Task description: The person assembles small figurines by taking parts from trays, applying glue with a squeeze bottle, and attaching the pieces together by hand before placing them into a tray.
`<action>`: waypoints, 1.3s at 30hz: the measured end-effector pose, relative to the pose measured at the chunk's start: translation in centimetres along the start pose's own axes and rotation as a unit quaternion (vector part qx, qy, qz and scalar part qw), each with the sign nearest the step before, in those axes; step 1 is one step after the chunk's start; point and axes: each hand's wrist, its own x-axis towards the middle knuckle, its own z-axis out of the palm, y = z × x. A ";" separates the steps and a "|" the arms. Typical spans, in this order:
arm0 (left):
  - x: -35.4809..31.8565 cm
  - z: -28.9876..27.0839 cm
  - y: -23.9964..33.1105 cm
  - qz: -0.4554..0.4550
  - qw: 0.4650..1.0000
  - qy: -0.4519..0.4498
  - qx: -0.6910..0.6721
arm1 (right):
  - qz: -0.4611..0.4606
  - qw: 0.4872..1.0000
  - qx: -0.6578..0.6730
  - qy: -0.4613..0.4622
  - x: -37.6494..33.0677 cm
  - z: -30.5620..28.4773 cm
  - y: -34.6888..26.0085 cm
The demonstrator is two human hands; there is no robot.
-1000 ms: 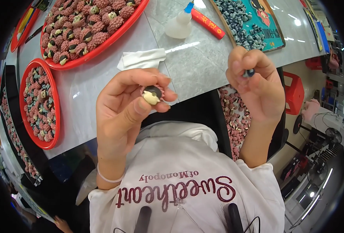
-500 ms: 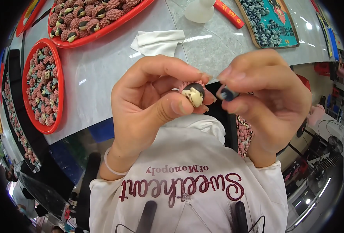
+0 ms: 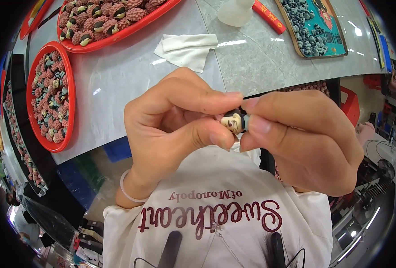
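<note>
Figurine (image 3: 234,121) between both hands' fingertips

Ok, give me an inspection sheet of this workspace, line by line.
Surface: grey marble-look table, glossy.
Job's things: small cream and dark figurine, pinched between both hands.
Clutter: two red trays of small pink pieces, folded white cloth, white bottle, red stick, framed teal board of dark beads.
Grippers: left hand and right hand both grip the figurine.
Cables: nothing seen.
Surroundings: red bin, floor fan.
</note>
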 end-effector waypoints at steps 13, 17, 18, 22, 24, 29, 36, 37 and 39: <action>0.4 -8.7 7.6 0.126 0.944 0.202 0.228 | 0.091 0.992 -0.085 -0.033 -0.5 -0.5 0.8; -1.3 -12.7 11.5 -0.047 0.778 0.179 0.600 | 0.153 0.987 -0.041 0.011 -1.0 -0.9 2.0; -1.3 -12.9 11.8 -0.057 0.671 0.125 0.729 | 0.164 0.986 -0.027 0.017 -1.0 -1.0 2.0; 2.9 -10.4 14.2 0.025 0.641 0.178 0.746 | 0.162 0.986 -0.003 0.050 -0.8 -1.8 2.7; 6.4 -10.4 12.4 0.156 0.708 0.069 0.685 | 0.213 0.973 0.032 0.079 -0.7 -1.9 2.6; 12.1 -9.9 8.6 0.073 0.734 -0.134 0.662 | 0.216 0.972 0.027 0.090 -0.4 -2.4 4.1; 11.1 -8.8 8.4 0.081 0.724 -0.071 0.681 | 0.231 0.970 0.001 0.071 1.1 -0.6 5.7; 11.0 -8.9 8.0 0.047 0.740 -0.077 0.667 | 0.230 0.971 0.001 0.069 1.5 0.0 6.0; 11.2 -9.2 7.8 0.033 0.775 -0.076 0.626 | 0.245 0.969 -0.019 0.027 2.0 0.8 6.4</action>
